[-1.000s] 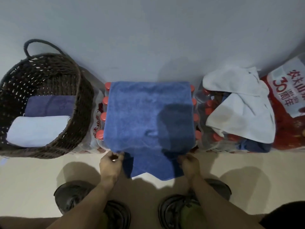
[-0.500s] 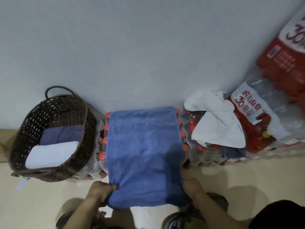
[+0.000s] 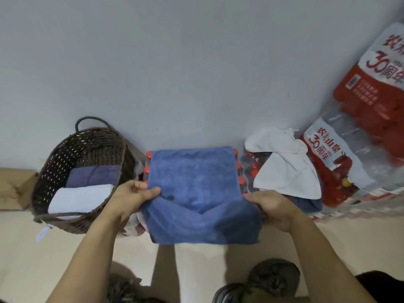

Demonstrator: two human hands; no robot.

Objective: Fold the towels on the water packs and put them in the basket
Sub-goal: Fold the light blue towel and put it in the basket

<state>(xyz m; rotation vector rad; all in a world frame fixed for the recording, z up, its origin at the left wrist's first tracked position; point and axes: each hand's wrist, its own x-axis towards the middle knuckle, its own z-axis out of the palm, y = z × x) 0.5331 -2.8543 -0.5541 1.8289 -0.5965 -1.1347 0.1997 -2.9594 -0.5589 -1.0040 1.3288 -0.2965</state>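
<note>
A: Blue towel mid-fold. Far half lies on the water pack, near half lifted off its front edge.

B: Hands?

A: Left hand pinches the left edge, thumb on top. Right hand curls round the right edge. Both clamped on cloth, well apart, one per side.

B: Basket?

A: Basket sits left of the pack, just beside it. Two folded towels inside: purple towel at the back, pale towel in front. So two done, I'd say.

B: What's left?

A: Blue one needs its fold finished, likely the near half carried over the far half, maybe one more fold to match the ones already in, then into the basket. After that, white towel lies crumpled on the next pack to the right, unfolded. Dark blue cloth shows under its near edge, could be another towel, can't tell.

B: Progress?

A: Roughly half, judging by count: two in, one in hand, one or two waiting.

B: Anything else?

A: Red-labelled packs stacked far right. Shoes at the bottom of the view.
</note>
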